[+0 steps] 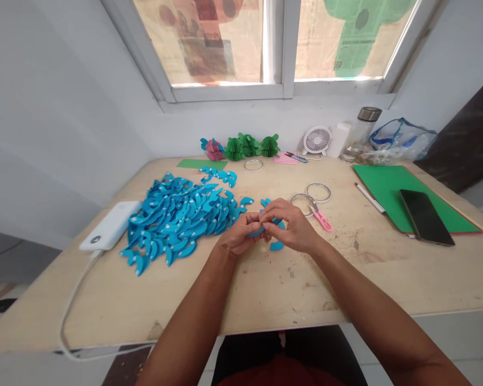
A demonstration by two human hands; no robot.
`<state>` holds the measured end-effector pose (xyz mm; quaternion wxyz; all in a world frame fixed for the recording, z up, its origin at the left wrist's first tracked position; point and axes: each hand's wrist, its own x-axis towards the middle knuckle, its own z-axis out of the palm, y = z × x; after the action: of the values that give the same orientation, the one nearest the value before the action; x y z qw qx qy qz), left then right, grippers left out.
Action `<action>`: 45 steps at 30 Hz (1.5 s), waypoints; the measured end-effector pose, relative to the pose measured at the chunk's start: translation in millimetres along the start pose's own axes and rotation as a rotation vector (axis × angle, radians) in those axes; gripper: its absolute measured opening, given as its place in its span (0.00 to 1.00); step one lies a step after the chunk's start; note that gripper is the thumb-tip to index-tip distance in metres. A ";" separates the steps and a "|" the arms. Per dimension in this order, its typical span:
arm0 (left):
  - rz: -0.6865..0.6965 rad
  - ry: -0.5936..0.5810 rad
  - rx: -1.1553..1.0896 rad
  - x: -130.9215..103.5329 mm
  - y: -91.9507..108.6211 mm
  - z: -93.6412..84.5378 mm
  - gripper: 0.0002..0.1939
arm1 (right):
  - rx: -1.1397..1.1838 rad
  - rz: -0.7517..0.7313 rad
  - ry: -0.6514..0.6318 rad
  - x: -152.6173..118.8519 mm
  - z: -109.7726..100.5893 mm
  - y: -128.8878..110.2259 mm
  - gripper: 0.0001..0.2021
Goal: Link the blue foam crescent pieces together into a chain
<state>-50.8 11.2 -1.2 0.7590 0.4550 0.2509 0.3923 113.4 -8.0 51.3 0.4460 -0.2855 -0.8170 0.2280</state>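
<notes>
Both hands meet over the middle of the table. My left hand (241, 234) is closed on a small curved blue paper piece (257, 231). The fingers of my right hand (287, 224) are pinched together at that same piece, and partly hide it. More blue pieces (277, 245) lie beside and behind my right hand. To the left is a large heap of blue curved pieces (181, 214) with small white patches. Pink-handled scissors or snips (322, 219) and two tape rings (318, 192) rest to the right of my hands.
A white power bank (111, 225) with a cable sits at the left. Green sheets (386, 187), a phone (425, 217) and a pen (369, 198) lie at the right. Paper flowers (248, 146), a small fan (317, 141) and a bottle (360, 134) stand along the back.
</notes>
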 end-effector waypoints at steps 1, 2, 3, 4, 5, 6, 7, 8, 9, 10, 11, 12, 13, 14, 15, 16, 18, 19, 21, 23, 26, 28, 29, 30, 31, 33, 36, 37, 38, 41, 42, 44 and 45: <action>-0.002 0.002 0.002 0.0 0.1 -0.1 0.10 | -0.001 0.002 0.001 0.3 -0.3 -0.9 0.05; -0.005 0.002 0.003 0.0 0.3 -0.2 0.10 | -0.002 0.005 0.001 0.7 -0.7 -1.9 0.05; -0.007 0.002 0.002 0.0 0.6 -0.2 0.10 | -0.001 0.008 0.000 1.0 -1.1 -2.8 0.05; -0.007 0.000 0.001 0.0 0.9 -0.1 0.10 | 0.002 0.009 -0.002 1.2 -1.6 -3.6 0.05; -0.006 -0.002 0.001 0.0 1.2 0.0 0.11 | 0.007 0.011 -0.003 1.4 -2.0 -4.1 0.05; -0.004 -0.003 0.001 -0.1 1.5 0.2 0.11 | 0.015 0.013 -0.006 1.4 -2.4 -4.3 0.06; -0.002 -0.004 0.002 -0.2 1.8 0.3 0.11 | 0.024 0.015 -0.010 1.3 -2.7 -4.2 0.06; -0.001 -0.004 0.003 -0.3 2.0 0.5 0.11 | 0.032 0.018 -0.013 1.2 -2.8 -3.9 0.06; 0.000 -0.003 0.004 -0.5 2.1 0.7 0.11 | 0.037 0.021 -0.015 1.0 -2.7 -3.4 0.06; 0.002 0.000 0.005 -0.6 2.2 0.9 0.11 | 0.040 0.025 -0.015 0.8 -2.5 -2.8 0.06; 0.003 0.003 0.004 -0.7 2.2 1.0 0.12 | 0.041 0.027 -0.012 0.7 -2.2 -2.3 0.06; 0.005 0.006 0.003 -0.8 2.2 1.1 0.12 | 0.039 0.028 -0.006 0.6 -1.9 -1.8 0.06; 0.010 0.009 0.002 -0.9 2.2 1.2 0.13 | 0.036 0.029 0.000 0.5 -1.5 -1.5 0.05; 0.014 0.010 0.001 -1.0 2.2 1.3 0.13 | 0.034 0.029 0.005 0.5 -1.1 -1.3 0.05; 0.016 0.008 0.002 -1.0 2.4 1.4 0.14 | 0.032 0.027 0.009 0.6 -0.8 -1.2 0.05; 0.019 0.005 0.002 -1.0 2.6 1.5 0.14 | 0.030 0.025 0.011 0.7 -0.6 -1.0 0.05; 0.016 -0.001 0.010 -0.9 3.1 1.8 0.14 | 0.025 0.019 0.008 0.8 -0.4 -0.3 0.05; 0.013 -0.004 0.017 -0.9 3.4 1.8 0.14 | 0.021 0.016 0.005 0.8 -0.3 0.2 0.05; 0.010 -0.002 0.033 -0.9 3.9 1.9 0.14 | 0.011 0.011 0.001 0.6 -0.3 1.3 0.05; 0.014 0.008 0.047 -0.9 4.1 1.7 0.14 | -0.001 0.007 -0.004 0.4 -0.3 2.2 0.06; 0.020 0.015 0.067 -1.0 3.9 1.0 0.13 | -0.021 -0.001 -0.017 0.3 -0.5 2.5 0.06; 0.018 0.016 0.076 -1.0 3.9 0.7 0.13 | -0.034 -0.012 -0.022 0.2 -0.6 2.2 0.06; 0.015 0.017 0.076 -1.1 3.9 0.6 0.13 | -0.040 -0.018 -0.022 0.1 -0.5 2.0 0.07; 0.010 0.019 0.075 -1.1 4.0 0.7 0.13 | -0.046 -0.021 -0.023 0.0 -0.3 1.9 0.07; 0.004 0.022 0.074 -1.2 4.3 0.9 0.13 | -0.054 -0.023 -0.025 -0.2 0.1 1.8 0.07; -0.006 0.029 0.074 -1.3 4.8 1.5 0.13 | -0.074 -0.023 -0.026 -0.7 1.4 1.7 0.06; -0.009 0.038 0.080 -1.2 5.2 2.2 0.12 | -0.113 -0.012 -0.006 -1.1 4.0 1.6 0.07; -0.010 0.040 0.078 -1.1 5.0 2.3 0.12 | -0.122 -0.010 0.005 -1.1 4.8 1.6 0.07; -0.012 0.041 0.076 -0.9 4.7 2.2 0.12 | -0.129 -0.010 0.014 -1.0 5.4 1.7 0.07; -0.012 0.039 0.067 -0.3 2.9 1.2 0.13 | -0.144 -0.023 0.032 -0.6 6.4 2.0 0.07; -0.010 0.036 0.066 -0.1 2.4 0.7 0.14 | -0.147 -0.027 0.036 -0.4 6.5 2.1 0.07; -0.003 0.029 0.065 0.0 1.9 0.1 0.16 | -0.151 -0.025 0.035 -0.1 6.5 2.1 0.07; 0.002 0.020 0.065 -0.2 2.0 0.1 0.17 | -0.153 -0.020 0.034 -0.1 6.4 2.3 0.07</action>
<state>-51.6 11.5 0.6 0.7409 0.4759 0.2707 0.3889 108.5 -7.2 46.7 0.4390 -0.3144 -0.8272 0.1557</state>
